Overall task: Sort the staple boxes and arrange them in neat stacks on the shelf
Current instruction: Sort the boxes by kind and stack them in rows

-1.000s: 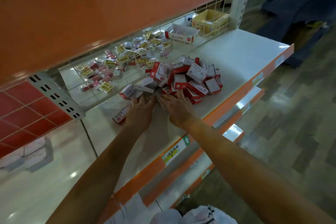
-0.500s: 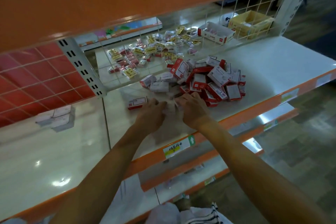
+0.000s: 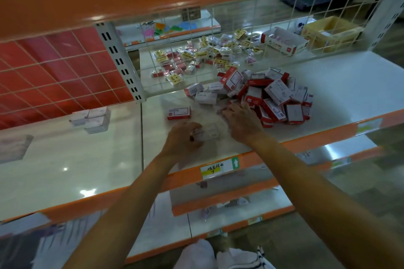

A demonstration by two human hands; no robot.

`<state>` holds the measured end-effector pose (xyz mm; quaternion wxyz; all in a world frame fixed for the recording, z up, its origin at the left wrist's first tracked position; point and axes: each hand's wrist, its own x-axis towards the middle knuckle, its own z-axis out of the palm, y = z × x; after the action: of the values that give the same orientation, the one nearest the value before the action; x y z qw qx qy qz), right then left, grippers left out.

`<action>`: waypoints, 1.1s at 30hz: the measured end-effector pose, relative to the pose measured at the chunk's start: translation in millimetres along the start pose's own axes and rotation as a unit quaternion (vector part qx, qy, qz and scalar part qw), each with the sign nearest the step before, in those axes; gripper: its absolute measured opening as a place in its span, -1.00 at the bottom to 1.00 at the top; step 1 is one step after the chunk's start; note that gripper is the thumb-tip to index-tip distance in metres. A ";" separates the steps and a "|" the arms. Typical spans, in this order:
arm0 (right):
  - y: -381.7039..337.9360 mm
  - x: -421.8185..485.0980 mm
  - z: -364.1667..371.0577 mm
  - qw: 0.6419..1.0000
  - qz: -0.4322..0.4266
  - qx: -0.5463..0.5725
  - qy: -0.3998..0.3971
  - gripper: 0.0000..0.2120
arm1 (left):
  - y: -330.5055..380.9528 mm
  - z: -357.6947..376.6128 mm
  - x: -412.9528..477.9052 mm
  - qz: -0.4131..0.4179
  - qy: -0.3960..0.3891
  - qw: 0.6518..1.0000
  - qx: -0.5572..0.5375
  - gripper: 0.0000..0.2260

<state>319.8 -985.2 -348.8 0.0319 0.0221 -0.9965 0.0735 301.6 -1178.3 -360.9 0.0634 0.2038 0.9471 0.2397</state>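
Left hand: fingers curl round a white staple box, held low over the shelf front, probably to separate it by type. Right hand sits at the pile edge; its fingers are blurred, grip unclear. Red box lies flat apart.

Both your hands reach over the shelf. Your left hand holds one staple box, just left of and nearer you than your right hand. A single box lies just beyond your left hand. The pile of staple boxes lies beyond and right of your right hand, touching its fingers. A small stack sits well left of your left hand. Behind the pile stands a wire grid, with loose packets behind it.
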 end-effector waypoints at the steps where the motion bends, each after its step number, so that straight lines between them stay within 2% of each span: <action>1: -0.2 -0.9 -1.4 1.000 -0.006 0.001 0.002 -0.71 | 0.6 -0.3 -4.5 -0.006 0.011 1.000 -0.005 -0.57; 6: -9.0 -7.9 -4.0 0.998 -0.049 0.014 -0.042 -0.64 | -1.4 -1.3 -23.2 -0.025 0.055 0.998 -0.035 -0.60; 8: -17.2 -11.5 -4.3 0.995 -0.045 0.058 -0.061 -0.60 | -2.0 -2.7 -28.3 -0.034 0.064 0.997 -0.030 -0.62; 18: -56.4 -15.8 -12.7 0.979 -0.082 0.177 -0.057 -0.55 | -24.4 -22.0 -69.4 -0.076 0.124 0.989 -0.033 -0.58; 26: -128.3 -19.6 -11.6 0.958 -0.118 0.258 -0.034 -0.55 | -71.7 -59.9 -119.7 -0.134 0.173 0.975 -0.023 -0.58; 33: -221.5 -26.3 7.0 0.951 -0.137 0.277 -0.028 -0.58 | -140.6 -102.0 -181.7 -0.177 0.172 0.969 -0.006 -0.56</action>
<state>356.3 -1204.1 -325.4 0.0067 0.1684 -0.9250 0.3405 394.6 -1410.4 -334.8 -0.0582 -0.0117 0.9632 0.2621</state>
